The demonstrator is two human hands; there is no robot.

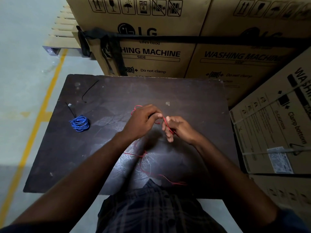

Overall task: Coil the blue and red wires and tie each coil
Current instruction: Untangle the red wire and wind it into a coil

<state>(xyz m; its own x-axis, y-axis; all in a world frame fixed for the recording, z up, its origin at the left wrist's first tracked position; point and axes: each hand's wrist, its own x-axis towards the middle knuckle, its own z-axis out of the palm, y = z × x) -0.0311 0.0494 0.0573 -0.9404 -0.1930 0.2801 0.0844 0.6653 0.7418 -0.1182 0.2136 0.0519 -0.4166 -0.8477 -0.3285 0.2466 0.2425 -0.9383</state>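
Head: dark table (67,157), blue wire (79,123); cartons (151,52) behind

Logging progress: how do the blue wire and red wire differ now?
The blue wire lies coiled in a bundle; the red wire trails loose across the table. The blue wire lies untouched at left; the red wire is held by the left hand and right hand. Both are thin.

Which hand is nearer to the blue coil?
Left. The left hand, holding the red wire, is right of the blue coil, apart from it; the right hand is farther right.
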